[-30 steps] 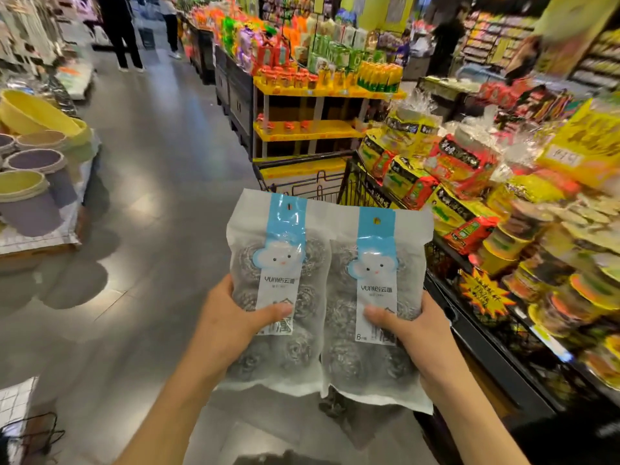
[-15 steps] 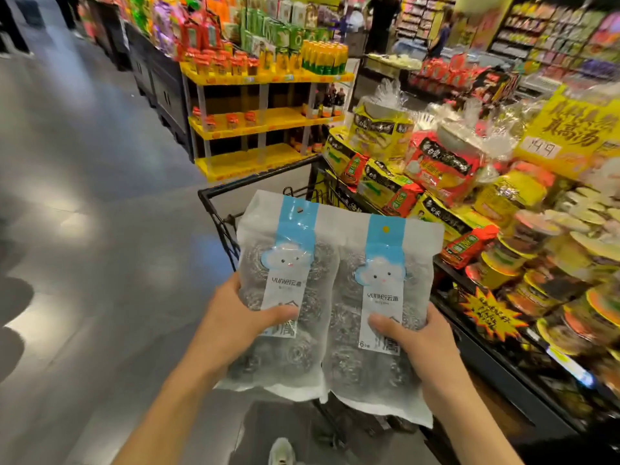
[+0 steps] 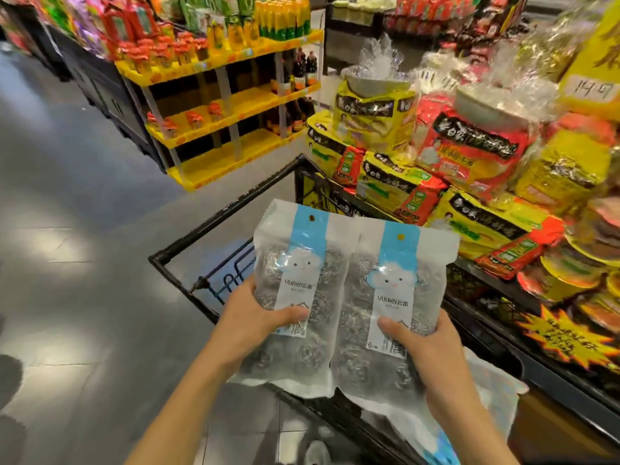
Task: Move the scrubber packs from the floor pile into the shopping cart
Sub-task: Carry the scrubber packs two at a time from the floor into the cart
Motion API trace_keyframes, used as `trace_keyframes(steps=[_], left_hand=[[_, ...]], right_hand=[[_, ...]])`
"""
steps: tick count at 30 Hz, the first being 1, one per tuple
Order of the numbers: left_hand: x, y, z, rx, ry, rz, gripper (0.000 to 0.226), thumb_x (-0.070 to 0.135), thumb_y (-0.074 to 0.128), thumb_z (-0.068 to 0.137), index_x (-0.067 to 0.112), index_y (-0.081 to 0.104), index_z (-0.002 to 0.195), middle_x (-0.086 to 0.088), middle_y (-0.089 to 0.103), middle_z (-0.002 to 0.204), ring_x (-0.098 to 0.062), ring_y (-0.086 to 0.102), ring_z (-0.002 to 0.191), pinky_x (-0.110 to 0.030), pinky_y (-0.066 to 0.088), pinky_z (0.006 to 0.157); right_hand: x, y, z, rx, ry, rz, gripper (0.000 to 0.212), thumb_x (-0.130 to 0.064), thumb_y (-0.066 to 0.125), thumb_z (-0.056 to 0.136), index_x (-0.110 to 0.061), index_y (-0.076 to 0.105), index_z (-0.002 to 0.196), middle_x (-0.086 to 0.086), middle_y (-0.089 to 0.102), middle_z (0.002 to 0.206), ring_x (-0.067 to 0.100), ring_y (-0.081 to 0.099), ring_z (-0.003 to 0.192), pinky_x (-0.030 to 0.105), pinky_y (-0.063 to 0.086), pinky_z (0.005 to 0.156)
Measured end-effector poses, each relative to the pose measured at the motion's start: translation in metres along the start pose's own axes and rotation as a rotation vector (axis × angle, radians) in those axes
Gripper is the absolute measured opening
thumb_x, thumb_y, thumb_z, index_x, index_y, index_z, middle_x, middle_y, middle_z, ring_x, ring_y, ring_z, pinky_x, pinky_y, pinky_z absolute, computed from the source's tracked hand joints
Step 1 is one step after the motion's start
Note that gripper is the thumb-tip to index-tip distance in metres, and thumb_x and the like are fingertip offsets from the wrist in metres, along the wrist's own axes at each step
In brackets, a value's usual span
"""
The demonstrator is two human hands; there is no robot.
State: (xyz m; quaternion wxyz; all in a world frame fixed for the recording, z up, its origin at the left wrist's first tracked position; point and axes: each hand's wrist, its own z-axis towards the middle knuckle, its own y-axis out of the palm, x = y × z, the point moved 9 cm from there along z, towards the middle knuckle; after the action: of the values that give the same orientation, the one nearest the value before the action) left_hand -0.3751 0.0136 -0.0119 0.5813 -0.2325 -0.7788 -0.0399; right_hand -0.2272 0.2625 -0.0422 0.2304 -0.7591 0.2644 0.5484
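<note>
I hold two scrubber packs side by side, upright, above the black shopping cart [image 3: 214, 226]. Each is a clear bag of steel wool balls with a blue and white label. My left hand [image 3: 251, 320] grips the left scrubber pack [image 3: 298, 263], thumb across its front. My right hand [image 3: 426, 344] grips the right scrubber pack [image 3: 399, 286] the same way. Under the right pack, inside the cart, lies another scrubber pack [image 3: 486, 394], partly hidden. The floor pile is out of view.
A display of yellow and red noodle packs [image 3: 436, 152] and bowls crowds the cart's right side. Yellow shelves [image 3: 228, 105] with bottles and jars stand ahead. Grey tiled floor [image 3: 73, 229] spreads to the left. A shoe [image 3: 315, 451] shows at the bottom.
The view has swung right and down. The cart now sits directly under the two packs. Both hands keep the same grip.
</note>
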Motion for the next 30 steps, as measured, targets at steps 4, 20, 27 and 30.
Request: trace_keyframes(steps=[4,20,27,30], left_hand=[[0.0,0.011,0.051,-0.1,-0.021,0.031,0.061,0.016,0.095,0.066,0.029,0.065,0.118,0.012,0.08,0.103,-0.01,0.077,0.095,-0.035,0.062,0.085],[-0.02,0.054,0.204,-0.409,-0.1,0.143,0.062,0.02,0.097,0.062,0.026,0.068,0.117,0.006,0.08,0.102,-0.017,0.078,0.094,-0.043,0.061,0.087],[-0.039,0.047,0.24,-0.394,-0.152,0.167,0.052,0.013,0.094,0.067,0.026,0.069,0.111,0.008,0.081,0.095,-0.011,0.077,0.083,-0.03,0.059,0.071],[-0.046,0.047,0.252,-0.388,-0.17,0.207,0.055,0.015,0.096,0.066,0.028,0.069,0.112,0.007,0.08,0.098,-0.015,0.077,0.091,-0.034,0.06,0.078]], right_hand=[[0.01,0.001,0.026,0.082,0.04,0.012,0.052,-0.013,0.087,0.08,-0.021,0.06,0.123,-0.002,0.078,0.105,0.0,0.07,0.065,0.017,0.054,0.058],[0.062,0.01,0.106,0.415,0.219,-0.068,0.064,-0.026,0.089,0.079,-0.023,0.046,0.126,-0.005,0.068,0.112,0.017,0.071,0.101,0.039,0.059,0.085],[0.134,0.026,0.158,0.441,0.359,-0.196,0.087,-0.034,0.085,0.083,-0.023,0.03,0.15,0.004,0.066,0.129,0.025,0.068,0.103,0.036,0.057,0.069],[0.149,0.026,0.161,0.428,0.382,-0.381,0.087,-0.036,0.082,0.086,-0.022,0.027,0.152,0.008,0.065,0.131,0.034,0.066,0.111,0.046,0.057,0.086]])
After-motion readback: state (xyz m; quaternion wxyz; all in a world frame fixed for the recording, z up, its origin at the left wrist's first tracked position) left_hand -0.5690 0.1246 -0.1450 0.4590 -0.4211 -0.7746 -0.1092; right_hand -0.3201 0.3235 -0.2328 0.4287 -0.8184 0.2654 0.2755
